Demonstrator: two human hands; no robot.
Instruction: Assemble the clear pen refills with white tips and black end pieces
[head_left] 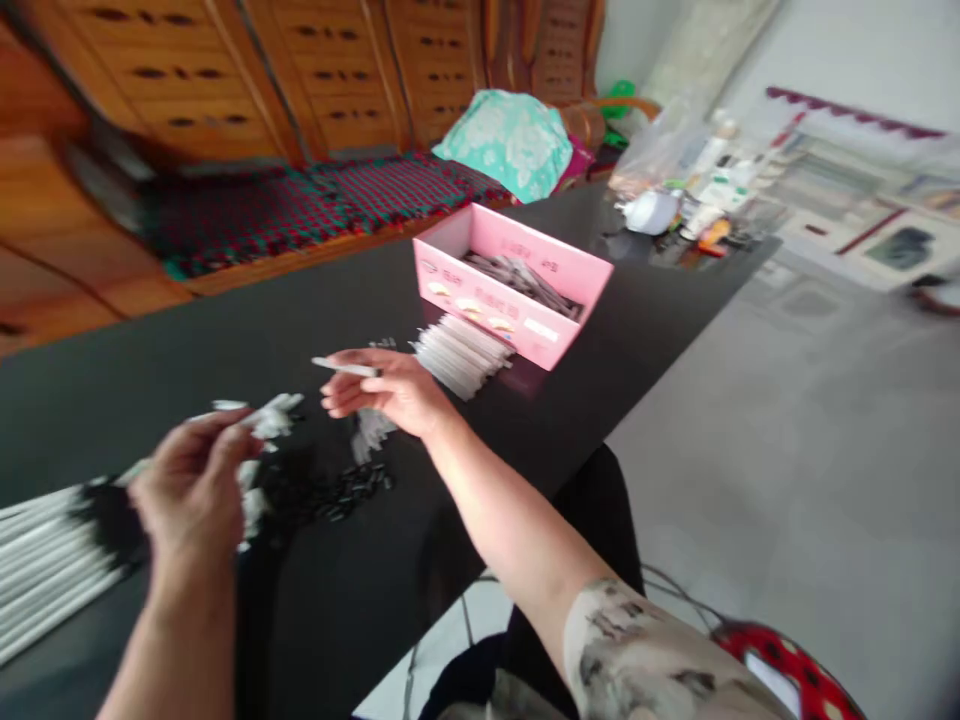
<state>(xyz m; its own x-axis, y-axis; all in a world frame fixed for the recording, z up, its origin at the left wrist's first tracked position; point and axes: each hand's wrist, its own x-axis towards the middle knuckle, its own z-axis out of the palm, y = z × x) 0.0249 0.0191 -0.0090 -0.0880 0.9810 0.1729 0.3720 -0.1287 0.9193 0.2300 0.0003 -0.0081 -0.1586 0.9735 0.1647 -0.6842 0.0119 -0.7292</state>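
Note:
My right hand (390, 390) pinches a slim white pen-like stick (345, 367) between thumb and fingers, with a dark bit at its thumb end. My left hand (199, 480) is closed at the fingertips on a small white tube-like piece (262, 412), blurred by motion. White small parts (253, 505) lie around and behind the left hand. Between the hands is a scatter of small black pieces (345, 495). Under the right hand rest some clear or whitish slim pieces (371, 430). A neat row of white sticks (461, 355) lies beyond the right hand.
A pink box (517, 325) holding many dark grey sticks (525, 278) stands on the black table (322, 630). Long white tubes with black ends (52, 565) lie at the left. Bags and bottles (712, 190) crowd the far end. A wooden bench (330, 70) runs behind.

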